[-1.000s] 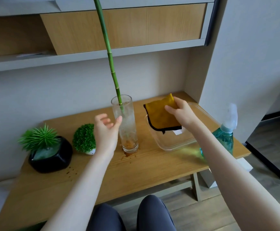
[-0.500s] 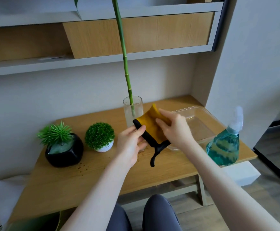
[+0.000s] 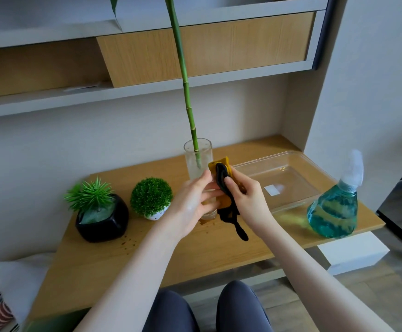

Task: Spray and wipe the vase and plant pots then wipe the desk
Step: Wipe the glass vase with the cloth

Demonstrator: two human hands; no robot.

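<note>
While pinching the bunched cloth (image 3: pixel 224 185) between thumb and curled fingers, right hand (image 3: pixel 247 200) pressed up against the side of the glass vase (image 3: pixel 196 161), mustard face of the cloth against the glass, black edge trailing down toward the desk (image 3: pixel 147 255). Left hand (image 3: pixel 192 204) wrapped around the lower half of the vase from the other side, fingers curled on the glass, fingertips just meeting the cloth. Vase upright near the middle of the desk, a small brown stain at its foot, tall green bamboo stalk (image 3: pixel 183 77) rising out of it and past the wall shelves (image 3: pixel 147 94). Just left of the vase, a round green ball plant in a white speckled pot (image 3: pixel 151 200); further left, a spiky green plant in a black pot (image 3: pixel 101 216), a scatter of dark specks on the wood in front of it. To the right, a clear plastic tray (image 3: pixel 281 183) lying flat with a white label showing on its bottom, and beside that, at the desk's right edge, a spray bottle (image 3: pixel 334 209) of blue-green liquid, standing well apart from both hands. Below, at the bottom of the view, two knees in dark trousers (image 3: pixel 204 307).
</note>
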